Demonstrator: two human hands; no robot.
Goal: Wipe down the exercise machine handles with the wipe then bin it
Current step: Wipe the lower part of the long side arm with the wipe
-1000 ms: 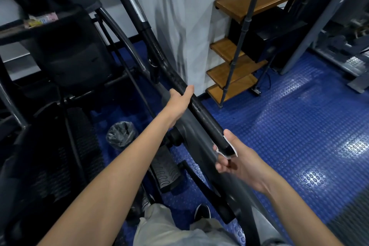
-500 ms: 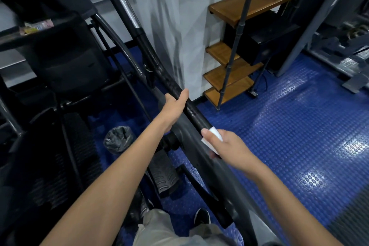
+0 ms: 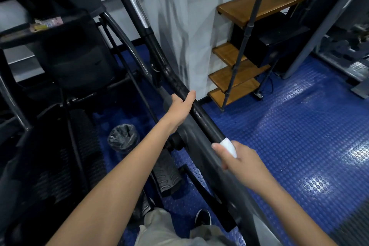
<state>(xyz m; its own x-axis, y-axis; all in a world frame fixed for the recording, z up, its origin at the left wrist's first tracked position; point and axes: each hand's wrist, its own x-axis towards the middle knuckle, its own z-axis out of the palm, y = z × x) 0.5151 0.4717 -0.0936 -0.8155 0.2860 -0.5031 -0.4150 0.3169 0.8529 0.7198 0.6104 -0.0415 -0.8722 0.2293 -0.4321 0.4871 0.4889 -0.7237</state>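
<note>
right hand [image 3: 242, 159] nearest, fingers curled round the white wipe [image 3: 228, 146], pressing it onto the lower end of the black handle [image 3: 201, 118]. wipe wrapped over the bar, mostly hidden under the fingers. left hand [image 3: 180, 109] further up the same handle, fingers wrapped round it, thumb on top. below the left forearm, a bin [image 3: 123, 139] lined with a dark bag stands on the blue studded floor [image 3: 289, 126]. beyond, wooden shelves [image 3: 235, 70] beside a pale wall.
</note>
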